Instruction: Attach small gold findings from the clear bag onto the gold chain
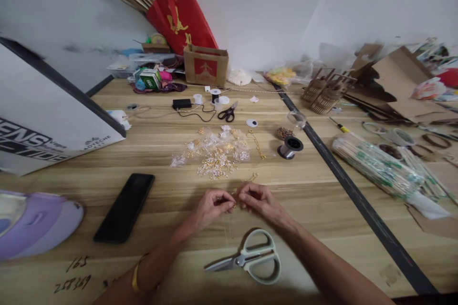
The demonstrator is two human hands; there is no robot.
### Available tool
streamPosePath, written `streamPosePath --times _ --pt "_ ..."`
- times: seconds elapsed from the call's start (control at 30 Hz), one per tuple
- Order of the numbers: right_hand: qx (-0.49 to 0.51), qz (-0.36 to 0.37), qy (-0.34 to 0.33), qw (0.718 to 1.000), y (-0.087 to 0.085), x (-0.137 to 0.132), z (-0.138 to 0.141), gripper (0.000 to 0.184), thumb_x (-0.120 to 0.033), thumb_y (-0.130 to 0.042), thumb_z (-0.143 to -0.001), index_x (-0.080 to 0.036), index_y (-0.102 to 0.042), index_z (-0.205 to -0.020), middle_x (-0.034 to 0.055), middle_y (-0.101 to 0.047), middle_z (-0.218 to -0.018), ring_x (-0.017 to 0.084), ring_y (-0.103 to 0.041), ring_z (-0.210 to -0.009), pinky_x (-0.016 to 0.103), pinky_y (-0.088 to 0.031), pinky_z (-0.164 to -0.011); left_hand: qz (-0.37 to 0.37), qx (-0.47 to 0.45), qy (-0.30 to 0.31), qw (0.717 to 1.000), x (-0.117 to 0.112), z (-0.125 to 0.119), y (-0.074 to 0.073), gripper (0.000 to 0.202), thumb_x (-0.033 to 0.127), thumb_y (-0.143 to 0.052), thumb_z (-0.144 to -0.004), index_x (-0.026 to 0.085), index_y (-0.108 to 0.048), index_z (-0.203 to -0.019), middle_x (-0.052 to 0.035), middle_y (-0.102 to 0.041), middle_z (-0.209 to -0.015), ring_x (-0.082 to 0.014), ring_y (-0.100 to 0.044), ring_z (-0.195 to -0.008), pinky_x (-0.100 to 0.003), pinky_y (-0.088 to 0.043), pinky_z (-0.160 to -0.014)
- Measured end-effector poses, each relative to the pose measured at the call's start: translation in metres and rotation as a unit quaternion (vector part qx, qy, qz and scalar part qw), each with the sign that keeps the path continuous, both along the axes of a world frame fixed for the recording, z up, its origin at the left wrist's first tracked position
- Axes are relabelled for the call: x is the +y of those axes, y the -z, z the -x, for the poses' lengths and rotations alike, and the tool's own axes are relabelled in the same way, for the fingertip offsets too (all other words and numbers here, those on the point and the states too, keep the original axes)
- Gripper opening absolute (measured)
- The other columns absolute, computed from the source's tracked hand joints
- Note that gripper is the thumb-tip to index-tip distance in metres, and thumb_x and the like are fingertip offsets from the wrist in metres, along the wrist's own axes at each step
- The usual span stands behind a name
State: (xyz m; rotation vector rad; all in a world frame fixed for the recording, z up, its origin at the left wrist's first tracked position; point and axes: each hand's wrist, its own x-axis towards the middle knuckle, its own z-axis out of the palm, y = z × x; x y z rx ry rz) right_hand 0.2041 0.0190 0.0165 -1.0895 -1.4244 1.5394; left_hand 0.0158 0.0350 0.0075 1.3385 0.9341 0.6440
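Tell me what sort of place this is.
Probably a jewellery or craft workspace: many small gold and clear pieces, a dark-rimmed spool and pale-handled scissors are on a wooden table.

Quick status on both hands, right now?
Left hand: closed in a pinch, holding a small gold-coloured piece at the fingertips.
Right hand: closed in a pinch; what it holds, if anything, is too small to tell.
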Motion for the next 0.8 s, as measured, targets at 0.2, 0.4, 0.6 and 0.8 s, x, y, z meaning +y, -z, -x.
streamPosePath --times 0.2,0.4,0.6,0.8 --pt "0.107 0.035 -0.016 0.994 0.010 -0.001 0.003 0.030 -0.044 -0.065 -0.078 -0.015 -0.060 -0.070 0.0043 -0.064 -0.079 0.010 -0.056 -0.061 0.019 -0.042 -0.048 -0.025 0.005 0.016 1.000 -0.001 -0.001 0.003 0.016 0.027 -0.064 -0.073 0.012 -0.062 -0.069 -0.0023 -0.061 -0.065 -0.0125 -0.054 -0.062 -0.023 -0.043 -0.060" --pt "0.120 0.046 -0.044 0.991 0.009 -0.002 0.006 0.030 -0.044 -0.063 -0.080 -0.015 -0.060 -0.075 0.0039 -0.065 -0.074 0.013 -0.060 -0.066 0.022 -0.047 -0.056 -0.036 -0.021 0.031 0.999 -0.003 0.000 0.003 0.016 0.028 -0.063 -0.074 0.013 -0.060 -0.072 -0.0043 -0.062 -0.071 -0.0148 -0.057 -0.069 -0.025 -0.043 -0.065" --pt "0.074 0.040 -0.036 0.996 0.002 -0.002 0.007 0.034 -0.047 -0.063 -0.080 -0.015 -0.059 -0.071 0.0011 -0.061 -0.065 0.012 -0.056 -0.060 0.024 -0.045 -0.060 -0.025 -0.023 0.059 0.998 -0.003 0.000 -0.001 0.016 0.029 -0.064 -0.074 0.013 -0.060 -0.073 -0.0062 -0.065 -0.075 -0.0166 -0.058 -0.072 -0.025 -0.042 -0.066" --pt "0.064 0.042 -0.051 0.996 -0.002 -0.003 0.005 0.034 -0.047 -0.061 -0.081 -0.014 -0.058 -0.071 0.0001 -0.059 -0.064 0.011 -0.055 -0.058 0.024 -0.045 -0.060 -0.010 -0.045 0.075 0.996 -0.003 0.000 0.000 0.018 0.029 -0.066 -0.073 0.013 -0.059 -0.071 -0.0064 -0.065 -0.077 -0.0168 -0.059 -0.073 -0.026 -0.043 -0.067"
